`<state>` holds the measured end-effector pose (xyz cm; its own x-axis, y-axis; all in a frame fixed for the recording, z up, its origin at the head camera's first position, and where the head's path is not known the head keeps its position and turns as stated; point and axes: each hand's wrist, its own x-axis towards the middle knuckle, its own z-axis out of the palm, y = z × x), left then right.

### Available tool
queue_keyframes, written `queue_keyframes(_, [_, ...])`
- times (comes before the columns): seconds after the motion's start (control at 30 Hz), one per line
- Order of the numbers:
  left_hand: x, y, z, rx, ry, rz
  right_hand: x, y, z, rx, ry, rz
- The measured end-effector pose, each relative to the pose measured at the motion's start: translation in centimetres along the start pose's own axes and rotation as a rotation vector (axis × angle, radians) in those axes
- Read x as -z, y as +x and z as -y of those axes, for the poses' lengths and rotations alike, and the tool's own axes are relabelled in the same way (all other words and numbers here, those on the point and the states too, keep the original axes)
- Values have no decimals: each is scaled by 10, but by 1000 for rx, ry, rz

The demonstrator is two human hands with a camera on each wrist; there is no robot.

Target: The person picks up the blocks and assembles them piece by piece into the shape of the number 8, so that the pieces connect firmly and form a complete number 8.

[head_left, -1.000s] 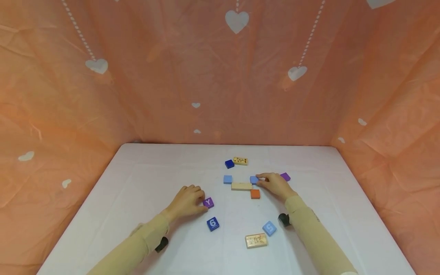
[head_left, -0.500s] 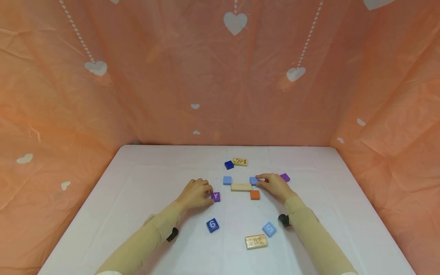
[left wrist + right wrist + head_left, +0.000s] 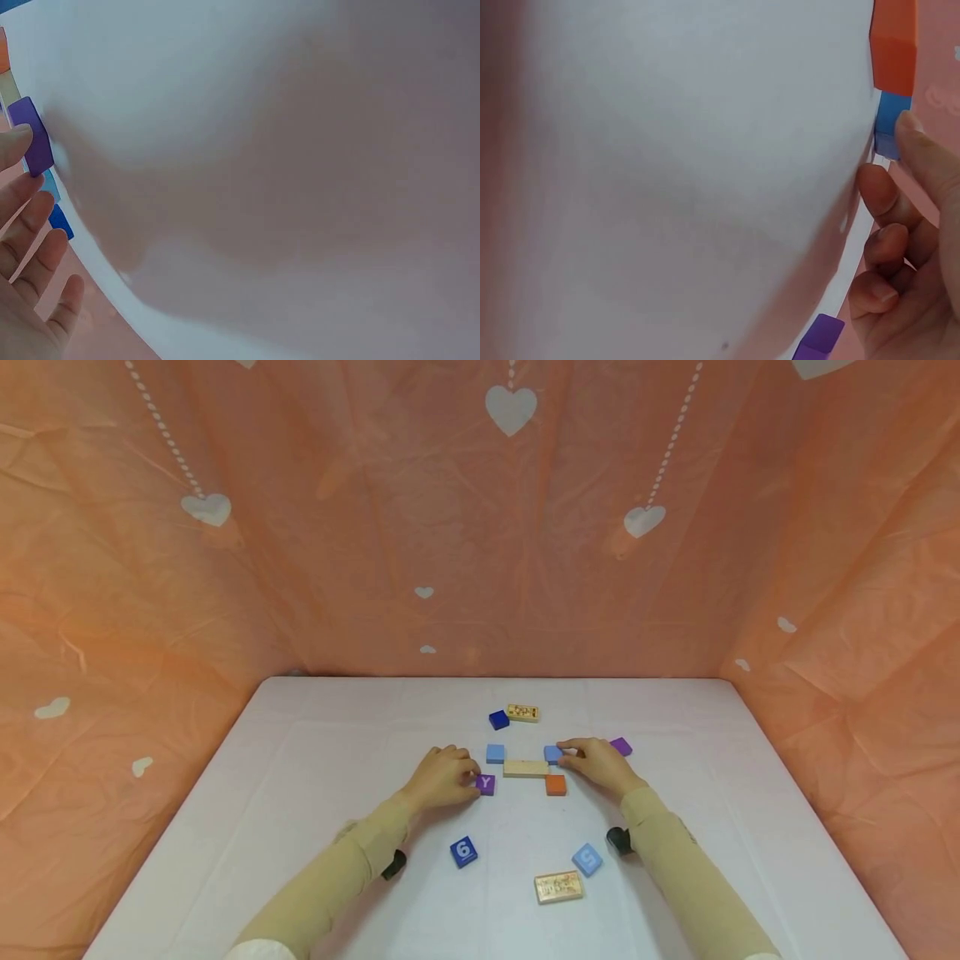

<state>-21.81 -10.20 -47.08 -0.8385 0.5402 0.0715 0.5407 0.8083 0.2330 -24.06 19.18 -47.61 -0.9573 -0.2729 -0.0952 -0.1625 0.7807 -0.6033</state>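
Note:
My left hand point(image 3: 442, 779) pinches a purple tile marked Y point(image 3: 486, 785) between thumb and index finger; the tile point(image 3: 31, 136) shows at the left edge of the left wrist view. It lies just off the left end of a plain wooden domino point(image 3: 526, 769). At the domino's right end, my right hand point(image 3: 600, 762) holds a light blue tile point(image 3: 552, 754) by thumb and forefinger. An orange tile point(image 3: 556, 785) sits below that end. A second light blue tile point(image 3: 495, 753) stands at the domino's upper left corner.
Farther back lie a dark blue tile point(image 3: 498, 720) and a patterned domino point(image 3: 522, 712), touching. A purple tile point(image 3: 620, 747) is behind my right hand. Nearer are a blue tile marked 6 point(image 3: 463, 852), a light blue tile point(image 3: 587, 859) and another patterned domino point(image 3: 558, 887).
My left hand has slid the purple Y tile right and slightly away from me, up beside the domino's left end, turning it straighter. My right hand stays on its light blue tile.

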Motion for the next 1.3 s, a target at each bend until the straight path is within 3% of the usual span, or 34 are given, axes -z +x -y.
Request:
queue_keyframes(0.43, [-2,6,-7,-10,0,-26,-1,-3,3,32,-43,-18])
queue_keyframes(1.0, [-7,10,-7,-17,32,-34,0,-1,6,-21,-53,17])
queue_keyframes(1.3, [-6,8,-8,-21,-3,-33,0,-1,7,-21,-64,14])
